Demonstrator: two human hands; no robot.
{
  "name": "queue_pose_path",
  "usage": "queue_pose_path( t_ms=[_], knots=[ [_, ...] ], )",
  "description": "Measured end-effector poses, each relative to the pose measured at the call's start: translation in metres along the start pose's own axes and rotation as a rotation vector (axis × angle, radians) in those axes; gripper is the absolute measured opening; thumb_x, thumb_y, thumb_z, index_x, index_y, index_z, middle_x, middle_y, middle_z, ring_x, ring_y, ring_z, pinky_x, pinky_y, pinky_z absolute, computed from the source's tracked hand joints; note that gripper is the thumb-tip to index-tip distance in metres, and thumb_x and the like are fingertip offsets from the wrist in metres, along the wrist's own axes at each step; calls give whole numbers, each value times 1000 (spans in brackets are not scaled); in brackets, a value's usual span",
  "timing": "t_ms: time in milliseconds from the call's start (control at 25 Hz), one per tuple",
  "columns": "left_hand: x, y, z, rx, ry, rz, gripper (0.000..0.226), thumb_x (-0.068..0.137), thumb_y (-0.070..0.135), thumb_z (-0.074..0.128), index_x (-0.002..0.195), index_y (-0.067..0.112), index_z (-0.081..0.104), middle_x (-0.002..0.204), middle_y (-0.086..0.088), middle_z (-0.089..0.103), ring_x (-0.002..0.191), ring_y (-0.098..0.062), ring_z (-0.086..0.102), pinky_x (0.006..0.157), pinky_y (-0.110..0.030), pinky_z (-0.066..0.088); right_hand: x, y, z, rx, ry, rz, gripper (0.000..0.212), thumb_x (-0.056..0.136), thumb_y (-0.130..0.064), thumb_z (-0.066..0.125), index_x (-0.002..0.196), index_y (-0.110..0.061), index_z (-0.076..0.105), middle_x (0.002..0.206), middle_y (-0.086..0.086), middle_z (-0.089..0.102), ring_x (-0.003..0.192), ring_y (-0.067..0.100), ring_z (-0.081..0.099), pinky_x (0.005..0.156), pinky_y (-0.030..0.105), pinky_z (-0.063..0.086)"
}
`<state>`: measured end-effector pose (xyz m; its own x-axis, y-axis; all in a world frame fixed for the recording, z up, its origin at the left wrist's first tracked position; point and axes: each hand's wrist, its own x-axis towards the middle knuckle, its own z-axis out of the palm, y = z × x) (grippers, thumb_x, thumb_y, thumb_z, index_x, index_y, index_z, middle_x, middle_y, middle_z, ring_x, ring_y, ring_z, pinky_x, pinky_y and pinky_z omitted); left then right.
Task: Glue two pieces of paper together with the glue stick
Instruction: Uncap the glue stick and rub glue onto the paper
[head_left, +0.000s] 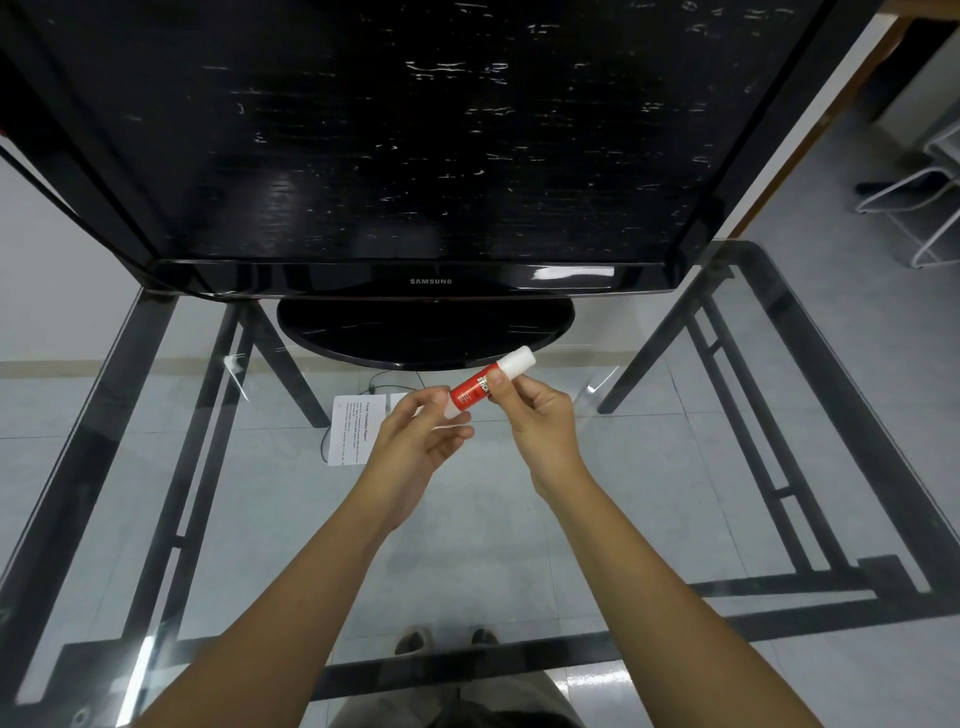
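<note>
Near edge of the clear glass-topped surface: nothing on it, my forearms reach over it. Mid-surface, both hands up in the air on the red-and-white glue stick. Right hand pinches the red barrel near the white cap, which is on. Left hand has fingertips on the lower white end, palm loose. Looks like I'm about to uncap or twist it. Just beyond and under the hands, white printed paper sheets lie flat toward the far edge, partly hidden; no glue visible on them. Behind: black monitor. Gluing and pressing all remain.
</note>
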<state>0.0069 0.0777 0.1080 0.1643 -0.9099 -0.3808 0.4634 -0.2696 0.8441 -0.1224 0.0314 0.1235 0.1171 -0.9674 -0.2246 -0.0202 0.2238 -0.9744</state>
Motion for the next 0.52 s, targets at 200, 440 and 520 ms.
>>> queue_pose_path(
  t_ms=[200, 440, 520],
  knots=[
    [-1, -1, -3, 71, -11, 103, 25, 78, 26, 63, 102, 17, 61, 99, -4, 66, 87, -14, 65, 76, -18, 52, 1, 0, 4, -17, -1, 0, 15, 83, -36, 63, 81, -23, 70, 93, 17, 70, 90, 24, 64, 67, 3, 46],
    [0, -1, -8, -5, -6, 84, 32, 75, 28, 63, 106, 17, 63, 100, -2, 67, 87, -11, 66, 79, -17, 52, 1, -2, 10, -64, -84, -3, 14, 83, -39, 63, 82, -27, 71, 95, 21, 67, 95, 31, 61, 74, 25, 50],
    [1, -1, -11, -85, 13, 78, 22, 81, 23, 60, 100, 15, 66, 96, -1, 67, 84, -9, 65, 76, -16, 53, 3, 0, 10, -58, -178, 4, 22, 84, -36, 62, 103, -25, 69, 98, 5, 70, 94, 16, 65, 79, 20, 47]
  ],
)
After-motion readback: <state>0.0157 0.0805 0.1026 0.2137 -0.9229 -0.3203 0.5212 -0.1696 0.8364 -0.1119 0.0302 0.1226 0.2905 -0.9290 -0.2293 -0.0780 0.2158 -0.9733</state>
